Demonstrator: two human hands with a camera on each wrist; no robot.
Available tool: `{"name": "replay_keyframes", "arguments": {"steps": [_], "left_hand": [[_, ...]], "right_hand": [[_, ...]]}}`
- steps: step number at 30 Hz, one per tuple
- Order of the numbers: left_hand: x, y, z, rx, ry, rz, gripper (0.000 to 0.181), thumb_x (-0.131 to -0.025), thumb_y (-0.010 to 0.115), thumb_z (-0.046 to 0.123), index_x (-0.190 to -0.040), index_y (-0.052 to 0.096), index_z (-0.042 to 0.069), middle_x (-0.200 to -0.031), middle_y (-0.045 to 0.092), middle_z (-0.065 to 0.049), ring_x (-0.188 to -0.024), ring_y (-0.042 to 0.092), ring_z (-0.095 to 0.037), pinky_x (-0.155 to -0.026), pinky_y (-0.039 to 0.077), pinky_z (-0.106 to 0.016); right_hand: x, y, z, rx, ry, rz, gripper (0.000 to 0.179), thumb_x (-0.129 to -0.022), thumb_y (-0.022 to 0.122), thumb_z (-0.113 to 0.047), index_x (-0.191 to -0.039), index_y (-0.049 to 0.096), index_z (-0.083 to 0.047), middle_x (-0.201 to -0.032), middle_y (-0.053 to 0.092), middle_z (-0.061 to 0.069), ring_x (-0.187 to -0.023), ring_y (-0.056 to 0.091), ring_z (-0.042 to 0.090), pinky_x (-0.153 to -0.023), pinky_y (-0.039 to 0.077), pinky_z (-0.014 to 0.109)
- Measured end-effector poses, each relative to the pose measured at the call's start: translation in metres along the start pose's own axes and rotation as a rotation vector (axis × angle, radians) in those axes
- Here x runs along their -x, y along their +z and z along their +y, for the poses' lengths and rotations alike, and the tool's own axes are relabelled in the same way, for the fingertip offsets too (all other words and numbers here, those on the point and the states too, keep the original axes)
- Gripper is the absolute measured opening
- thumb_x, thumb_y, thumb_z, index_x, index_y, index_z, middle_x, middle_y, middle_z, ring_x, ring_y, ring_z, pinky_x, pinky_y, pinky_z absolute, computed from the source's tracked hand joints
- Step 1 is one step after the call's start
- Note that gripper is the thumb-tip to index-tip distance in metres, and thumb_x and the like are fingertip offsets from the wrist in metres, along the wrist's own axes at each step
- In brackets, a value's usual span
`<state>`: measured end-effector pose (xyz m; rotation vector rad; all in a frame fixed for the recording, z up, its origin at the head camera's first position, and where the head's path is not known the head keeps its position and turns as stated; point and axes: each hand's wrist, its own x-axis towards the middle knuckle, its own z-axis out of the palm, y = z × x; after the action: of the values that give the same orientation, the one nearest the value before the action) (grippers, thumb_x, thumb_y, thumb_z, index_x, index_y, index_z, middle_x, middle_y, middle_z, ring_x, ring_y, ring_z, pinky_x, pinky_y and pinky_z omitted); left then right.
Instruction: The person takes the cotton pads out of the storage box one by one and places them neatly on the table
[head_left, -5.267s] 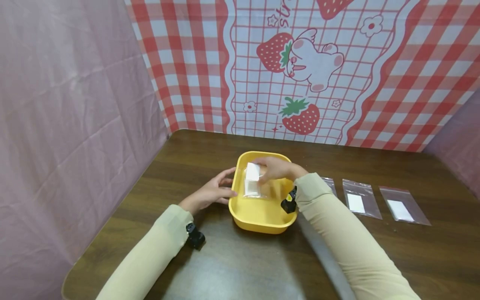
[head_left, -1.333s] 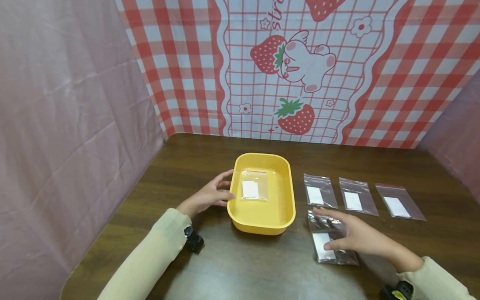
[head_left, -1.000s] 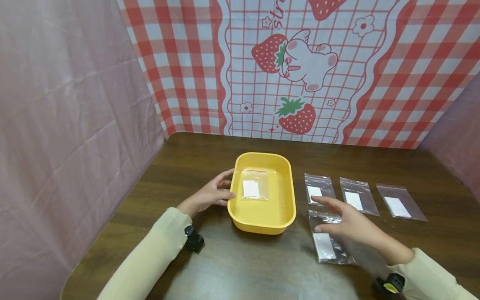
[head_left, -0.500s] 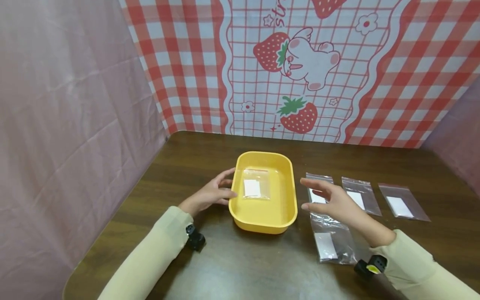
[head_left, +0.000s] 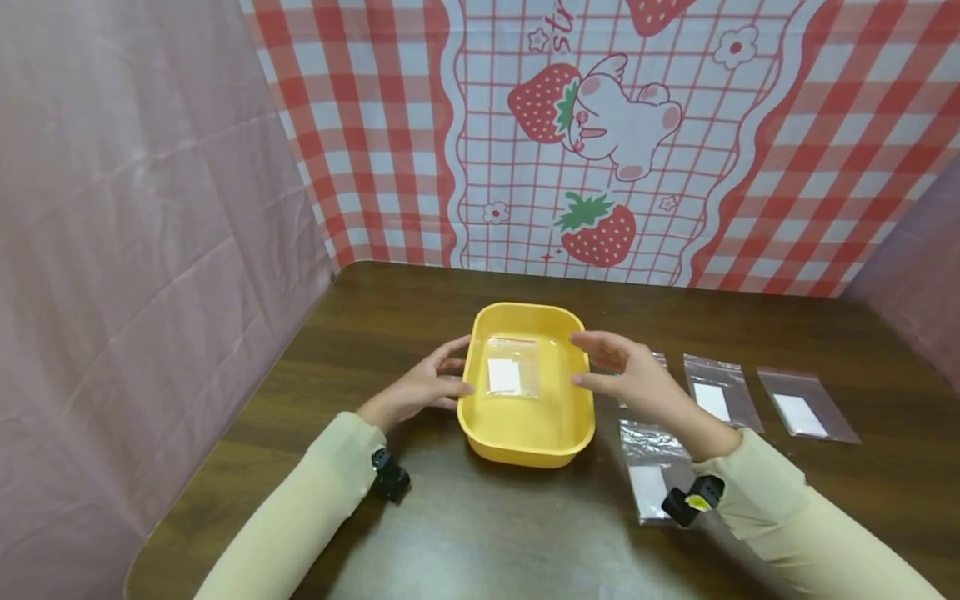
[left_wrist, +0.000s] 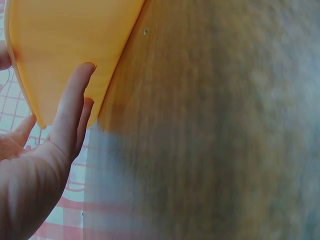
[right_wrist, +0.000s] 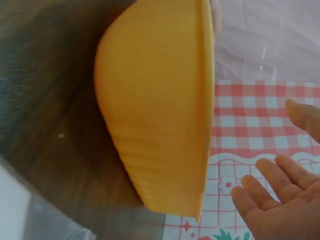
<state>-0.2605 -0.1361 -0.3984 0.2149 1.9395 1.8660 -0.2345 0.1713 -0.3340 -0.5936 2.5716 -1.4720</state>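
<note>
A yellow tub [head_left: 517, 427] with rounded corners sits at the middle of a dark, wood-patterned bench [head_left: 450, 533], seen from above over a person's two outstretched arms. Lying flat on the tub's floor, toward its left side, is a clear bag [head_left: 504, 379] with a white insert. The left hand [head_left: 420, 389] rests against the tub's left side, its grip wide and relaxed; the left wrist view shows fingers stretched along the yellow outer wall. From the head, the right hand [head_left: 630, 375] appears over the tub's right rim, thumb and fingers well spread, its grip wide with nothing held; the right wrist view shows a gap between its fingertips and the rim. Right of the tub lie four more clear bags with white inserts. The near bag [head_left: 651, 454] is partly covered by the right wrist's small black device [head_left: 693, 500]; the back left bag [head_left: 660, 360] is mostly hidden behind the right hand; the middle bag [head_left: 723, 393] and the far right bag [head_left: 808, 407] lie in plain sight. The person wears pale yellow sleeves [head_left: 288, 512]. Behind the bench hangs a red-and-white checked cloth [head_left: 375, 133] printed with strawberries; a pink drape [head_left: 150, 250] fills the left.
</note>
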Motion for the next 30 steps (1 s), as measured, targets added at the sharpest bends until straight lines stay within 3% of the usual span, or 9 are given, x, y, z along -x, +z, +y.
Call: {"name": "replay_keyframes", "arguments": {"steps": [6, 17, 30], "left_hand": [[0.000, 0.000, 0.002, 0.003, 0.003, 0.005, 0.079, -0.084, 0.065, -0.001, -0.147, 0.026, 0.026, -0.140, 0.032, -0.018, -0.110, 0.054, -0.032, -0.079, 0.054, -0.042], [-0.002, 0.001, 0.004, 0.006, 0.009, -0.013, 0.079, -0.083, 0.065, -0.002, -0.147, 0.026, 0.025, -0.139, 0.034, -0.019, -0.107, 0.056, -0.031, -0.079, 0.054, -0.042], [-0.001, -0.002, 0.002, 0.012, -0.002, -0.012, 0.080, -0.082, 0.065, -0.002, -0.146, 0.027, 0.026, -0.139, 0.033, -0.019, -0.108, 0.055, -0.031, -0.079, 0.054, -0.042]], "right_hand": [[-0.019, 0.003, -0.003, -0.027, -0.012, 0.025, 0.055, -0.082, 0.072, -0.016, -0.130, 0.050, -0.002, -0.132, 0.050, 0.015, -0.122, 0.045, 0.030, -0.102, 0.036, 0.044], [-0.046, 0.005, -0.008, -0.039, 0.064, 0.025, 0.061, -0.084, 0.070, -0.027, -0.135, 0.045, -0.006, -0.134, 0.048, 0.013, -0.124, 0.043, 0.032, -0.098, 0.041, 0.045], [-0.078, 0.018, -0.016, -0.219, 0.101, 0.038, 0.058, -0.085, 0.069, -0.018, -0.135, 0.045, -0.003, -0.135, 0.047, 0.015, -0.123, 0.044, 0.028, -0.100, 0.040, 0.039]]}}
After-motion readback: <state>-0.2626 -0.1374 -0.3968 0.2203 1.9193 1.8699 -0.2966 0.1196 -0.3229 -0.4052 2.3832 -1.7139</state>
